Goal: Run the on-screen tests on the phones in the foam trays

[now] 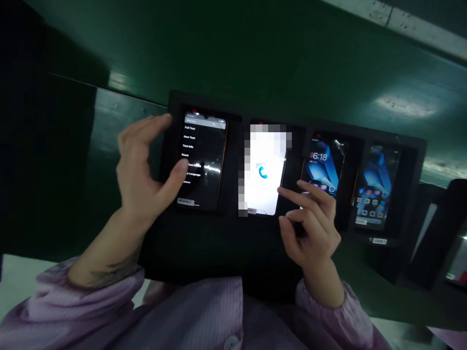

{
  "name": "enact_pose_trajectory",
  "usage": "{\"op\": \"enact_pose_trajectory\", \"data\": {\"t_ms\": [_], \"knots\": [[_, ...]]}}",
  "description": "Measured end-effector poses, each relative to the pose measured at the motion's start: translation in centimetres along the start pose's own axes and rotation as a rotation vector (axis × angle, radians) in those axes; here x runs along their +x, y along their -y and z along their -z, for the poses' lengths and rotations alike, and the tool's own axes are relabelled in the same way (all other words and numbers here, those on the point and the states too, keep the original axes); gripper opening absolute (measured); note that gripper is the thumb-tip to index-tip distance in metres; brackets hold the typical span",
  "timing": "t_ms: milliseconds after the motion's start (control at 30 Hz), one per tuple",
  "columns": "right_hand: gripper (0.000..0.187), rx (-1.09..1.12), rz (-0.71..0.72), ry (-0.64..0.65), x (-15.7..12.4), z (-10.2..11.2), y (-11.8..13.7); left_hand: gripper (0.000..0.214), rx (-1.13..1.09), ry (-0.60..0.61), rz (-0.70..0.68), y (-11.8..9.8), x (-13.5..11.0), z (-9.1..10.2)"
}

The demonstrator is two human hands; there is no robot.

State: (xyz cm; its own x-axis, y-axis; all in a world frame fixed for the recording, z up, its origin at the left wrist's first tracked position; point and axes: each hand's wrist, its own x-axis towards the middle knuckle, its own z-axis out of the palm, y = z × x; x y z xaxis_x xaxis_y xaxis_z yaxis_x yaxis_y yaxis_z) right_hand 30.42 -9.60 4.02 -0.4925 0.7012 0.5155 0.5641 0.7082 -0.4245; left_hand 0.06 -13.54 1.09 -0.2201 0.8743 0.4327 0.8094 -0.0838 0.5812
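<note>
A long black tray (412, 170) holds several smartphones side by side. My left hand (136, 170) is open at the tray's left end, its thumb over the screen of the leftmost phone (204, 150), which lists a black test menu. Whether the thumb touches the glass I cannot tell. The second phone (268, 175) glows white with a blue handset icon, partly pixelated. Beside its right edge, the index finger of my right hand (315, 226) points out, thumb apart, other fingers bent. That hand holds nothing and partly covers the third phone (324, 160), showing 16:18.
A fourth phone (375, 189) with app icons lies in the tray's right end. Under the tray is a green work surface (233, 48). At the far right stands a dark object (443, 233). A pale strip (372, 12) crosses the upper right.
</note>
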Motion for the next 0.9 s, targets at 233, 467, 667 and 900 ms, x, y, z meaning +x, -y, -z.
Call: {"op": "enact_pose_trajectory", "data": {"t_ms": [233, 467, 667, 900], "knots": [[0.036, 0.014, 0.045, 0.059, 0.3, 0.8, -0.4, 0.009, -0.131, 0.353, -0.538, -5.2, -2.0, -0.3], [0.036, 0.117, 0.064, 0.066, 0.0, 0.5, -0.6, 0.01, -0.069, 0.363, -0.449, -5.3, -2.1, -0.8], [0.042, 0.099, 0.055, 0.045, 0.0, 0.7, -0.6, 0.01, -0.093, 0.398, -0.479, -5.4, -2.0, -0.8], [0.041, 0.034, 0.04, 0.076, 0.2, 0.4, -0.5, 0.009, -0.114, 0.403, -0.488, -5.2, -2.0, -0.8]]}}
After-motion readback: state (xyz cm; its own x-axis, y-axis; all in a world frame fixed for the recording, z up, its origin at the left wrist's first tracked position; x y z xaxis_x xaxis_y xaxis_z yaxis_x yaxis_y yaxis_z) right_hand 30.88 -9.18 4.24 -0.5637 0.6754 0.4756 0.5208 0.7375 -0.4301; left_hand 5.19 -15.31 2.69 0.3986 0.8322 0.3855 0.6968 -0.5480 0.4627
